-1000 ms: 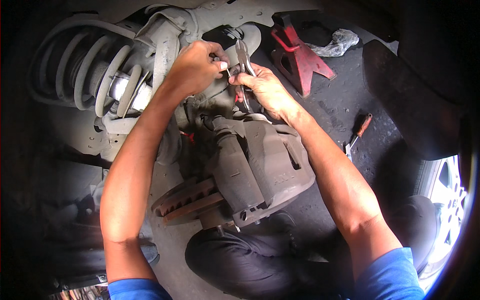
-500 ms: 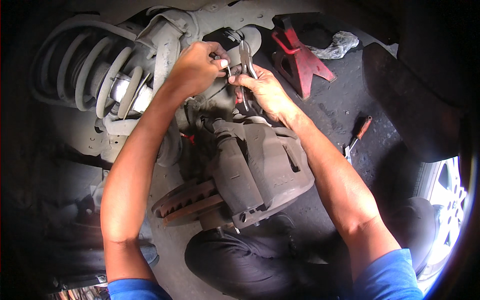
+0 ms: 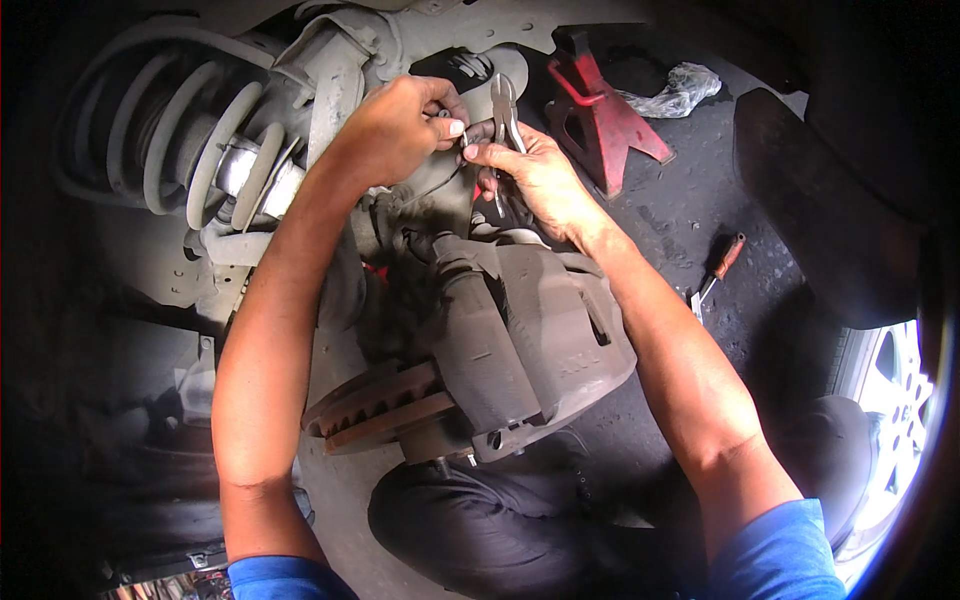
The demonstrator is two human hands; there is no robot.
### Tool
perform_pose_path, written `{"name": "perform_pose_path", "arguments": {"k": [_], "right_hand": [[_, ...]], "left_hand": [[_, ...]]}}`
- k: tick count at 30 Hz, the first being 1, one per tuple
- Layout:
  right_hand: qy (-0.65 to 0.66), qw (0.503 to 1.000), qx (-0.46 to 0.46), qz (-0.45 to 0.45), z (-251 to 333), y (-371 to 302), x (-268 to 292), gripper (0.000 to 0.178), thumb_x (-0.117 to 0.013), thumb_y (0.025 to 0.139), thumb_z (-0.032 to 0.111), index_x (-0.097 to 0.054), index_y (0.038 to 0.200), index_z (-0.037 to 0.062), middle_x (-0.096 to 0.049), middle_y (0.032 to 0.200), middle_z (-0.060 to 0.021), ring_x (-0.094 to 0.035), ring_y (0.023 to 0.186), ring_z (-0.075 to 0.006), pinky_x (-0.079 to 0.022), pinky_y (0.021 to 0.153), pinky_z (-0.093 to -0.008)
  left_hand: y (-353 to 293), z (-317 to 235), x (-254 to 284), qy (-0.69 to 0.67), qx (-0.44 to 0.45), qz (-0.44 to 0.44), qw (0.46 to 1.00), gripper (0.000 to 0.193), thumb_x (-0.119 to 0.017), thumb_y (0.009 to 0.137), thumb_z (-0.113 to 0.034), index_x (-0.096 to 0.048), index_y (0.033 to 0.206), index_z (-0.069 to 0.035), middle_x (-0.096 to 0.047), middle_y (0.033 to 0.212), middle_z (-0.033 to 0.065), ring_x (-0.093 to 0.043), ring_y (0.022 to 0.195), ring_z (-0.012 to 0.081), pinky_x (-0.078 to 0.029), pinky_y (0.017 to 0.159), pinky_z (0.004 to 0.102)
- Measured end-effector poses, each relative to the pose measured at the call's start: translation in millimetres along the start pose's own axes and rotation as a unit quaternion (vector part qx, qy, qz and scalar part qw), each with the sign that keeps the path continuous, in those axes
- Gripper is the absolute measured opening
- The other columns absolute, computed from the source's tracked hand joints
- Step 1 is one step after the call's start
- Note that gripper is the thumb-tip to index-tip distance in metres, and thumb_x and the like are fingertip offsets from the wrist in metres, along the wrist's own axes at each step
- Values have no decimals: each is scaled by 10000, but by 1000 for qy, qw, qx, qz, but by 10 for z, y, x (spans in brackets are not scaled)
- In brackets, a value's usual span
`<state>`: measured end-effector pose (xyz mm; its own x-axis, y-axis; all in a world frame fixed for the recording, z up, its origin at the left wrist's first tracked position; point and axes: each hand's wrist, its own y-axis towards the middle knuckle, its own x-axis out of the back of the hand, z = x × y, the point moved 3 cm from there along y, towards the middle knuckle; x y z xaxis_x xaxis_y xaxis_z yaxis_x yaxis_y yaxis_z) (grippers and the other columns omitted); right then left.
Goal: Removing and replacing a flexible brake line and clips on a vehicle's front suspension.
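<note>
Above the brake caliper [image 3: 560,340], both my hands work close together. My left hand [image 3: 405,125] is closed in a pinch at the end of a thin dark wire [image 3: 440,185]; a small pale bit shows at the thumb tip. My right hand [image 3: 540,180] holds a pair of cutting pliers [image 3: 504,100] in its palm, jaws pointing up and away from me. Its thumb and forefinger meet near the left fingertips, touching the same small piece. What exactly lies between the fingertips is too small to make out.
At left stand the coil spring and shock absorber [image 3: 240,170]. The rusty brake disc [image 3: 385,415] sits below the caliper. A red jack stand [image 3: 615,130], crumpled clear plastic [image 3: 685,90] and a screwdriver [image 3: 722,262] are on the dark floor. A wheel [image 3: 890,400] lies at right.
Both hands have shifted very slightly to the right, and the pliers with them. The grip of each hand looks the same.
</note>
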<state>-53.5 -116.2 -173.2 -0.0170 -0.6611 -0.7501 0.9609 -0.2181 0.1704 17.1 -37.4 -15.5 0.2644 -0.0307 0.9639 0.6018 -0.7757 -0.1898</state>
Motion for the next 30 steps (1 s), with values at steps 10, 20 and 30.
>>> {"name": "perform_pose_path", "arguments": {"k": [10, 20, 30], "right_hand": [[-74, 995, 61, 2, 49, 18, 9, 156, -777, 907, 83, -724, 1038, 17, -697, 827, -18, -571, 677, -88, -453, 638, -252], [-74, 996, 50, -16, 42, 6, 27, 188, -761, 918, 75, -715, 1084, -1, -709, 877, -46, -594, 681, -102, -481, 658, -263], [-42, 998, 39, -13, 49, 31, 24, 160, -736, 936, 91, -715, 1072, 8, -711, 890, -50, -598, 668, -102, -480, 634, -259]], "left_hand": [[-24, 7, -5, -144, 42, 33, 988, 214, -649, 989, -91, -674, 1159, 36, -733, 926, 123, -702, 828, 156, -587, 770, 303], [16, 75, -6, -142, 98, 11, 985, 231, -672, 986, -138, -687, 1106, 59, -722, 879, 126, -688, 795, 160, -601, 726, 313], [29, 95, 2, -164, 104, 25, 981, 254, -677, 989, -193, -693, 1034, 56, -693, 902, 89, -674, 830, 153, -613, 748, 306]]}}
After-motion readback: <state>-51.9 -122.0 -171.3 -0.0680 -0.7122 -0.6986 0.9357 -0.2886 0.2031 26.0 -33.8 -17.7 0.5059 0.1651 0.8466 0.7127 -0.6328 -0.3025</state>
